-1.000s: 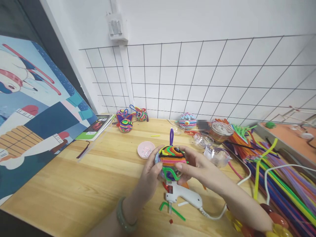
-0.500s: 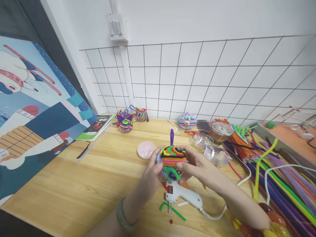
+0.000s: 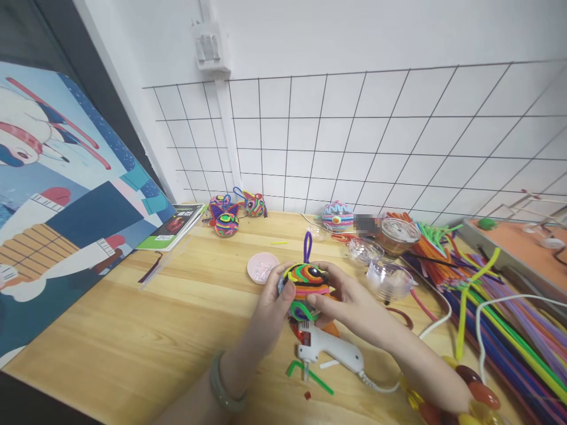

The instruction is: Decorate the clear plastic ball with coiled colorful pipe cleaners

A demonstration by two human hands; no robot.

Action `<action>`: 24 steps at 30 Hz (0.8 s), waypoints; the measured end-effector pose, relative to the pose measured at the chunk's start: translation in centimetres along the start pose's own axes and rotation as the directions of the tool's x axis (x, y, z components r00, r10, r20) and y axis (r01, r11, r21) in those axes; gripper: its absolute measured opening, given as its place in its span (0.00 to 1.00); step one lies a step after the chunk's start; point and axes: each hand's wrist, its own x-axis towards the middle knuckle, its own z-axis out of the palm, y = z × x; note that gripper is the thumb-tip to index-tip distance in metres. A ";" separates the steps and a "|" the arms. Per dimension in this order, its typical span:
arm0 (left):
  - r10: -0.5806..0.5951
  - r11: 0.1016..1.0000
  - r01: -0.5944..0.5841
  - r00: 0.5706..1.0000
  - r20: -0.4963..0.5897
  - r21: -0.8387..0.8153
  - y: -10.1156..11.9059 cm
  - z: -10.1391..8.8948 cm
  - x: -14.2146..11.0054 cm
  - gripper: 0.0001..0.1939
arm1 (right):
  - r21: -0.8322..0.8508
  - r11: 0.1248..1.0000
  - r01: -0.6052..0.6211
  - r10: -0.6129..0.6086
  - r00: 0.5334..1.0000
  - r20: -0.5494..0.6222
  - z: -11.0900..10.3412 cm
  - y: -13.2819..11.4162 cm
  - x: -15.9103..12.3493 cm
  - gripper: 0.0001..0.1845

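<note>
Between my two hands is a round ball ornament [image 3: 308, 288], covered in colourful pipe cleaners, with a purple loop [image 3: 307, 247] standing up on top and a dark eye near its upper right. My left hand [image 3: 273, 295] grips the ball's left side, thumb on the front. On the right side my right hand [image 3: 343, 298] holds it, thumb pressed against the front. The fingers behind the ball are partly hidden. Just below it a white glue gun [image 3: 332, 348] lies on the wooden table, near a bent green pipe cleaner [image 3: 312, 378] and a small red piece [image 3: 307, 395].
A pink dish [image 3: 263, 269] with small beads stands behind my left hand. Finished ornaments [image 3: 227, 224] sit at the back left. Clear plastic shells [image 3: 390, 278] and bundles of pipe cleaners [image 3: 509, 330] lie to the right. The glue gun's white cord [image 3: 385, 389] curls under my right forearm.
Both hands have turned the ball slightly, so its eye and the opening of the purple loop show more. My right hand has shifted a little left.
</note>
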 end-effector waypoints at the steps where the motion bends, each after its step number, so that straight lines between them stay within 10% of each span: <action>1: -0.005 1.000 0.005 1.000 0.002 -0.013 0.0 0.0 0.0 0.20 | -0.006 1.000 0.000 0.000 1.000 -0.004 0.0 0.0 0.0 0.27; 17: -0.040 0.997 0.038 0.999 -0.034 -0.066 -0.2 0.1 0.0 0.23 | -0.032 0.999 -0.031 0.030 0.999 -0.023 0.3 0.1 -0.2 0.23; 24: -0.042 0.994 0.032 0.994 -0.099 -0.104 0.1 0.2 0.2 0.21 | -0.072 0.994 -0.076 0.076 0.997 -0.001 -1.0 -0.2 -0.7 0.38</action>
